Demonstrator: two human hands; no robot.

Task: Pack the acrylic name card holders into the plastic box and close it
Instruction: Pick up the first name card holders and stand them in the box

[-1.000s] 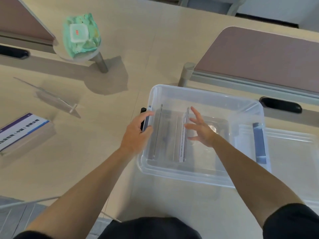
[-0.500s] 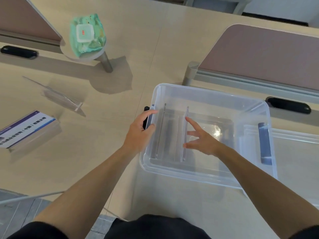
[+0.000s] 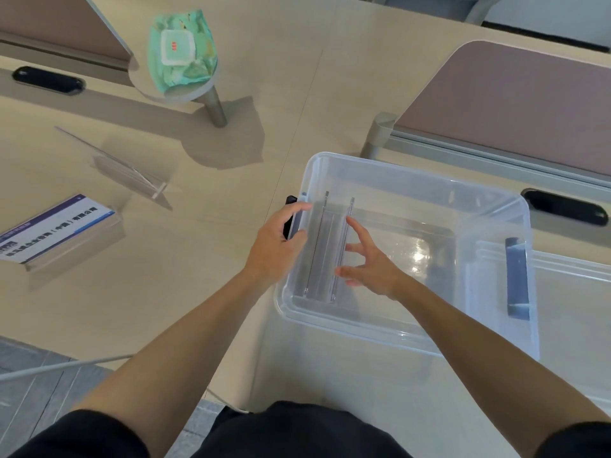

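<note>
The right hand (image 3: 373, 266) has let go of the holder (image 3: 342, 249) in the plastic box (image 3: 413, 180), fingers now spread wide, while the left hand (image 3: 276, 246) grips the rim; two holders wait on the surface (image 3: 205, 259).

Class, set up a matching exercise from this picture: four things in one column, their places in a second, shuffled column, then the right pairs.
Things:
1. wet wipes pack
2. printed card holder
3. left hand
4. two clear holders

Places:
A. standing on edge inside the plastic box
B. on the box's left rim
C. on the small round shelf
D. on the desk, far left

Pairs: 1-C, 2-D, 3-B, 4-A
</note>
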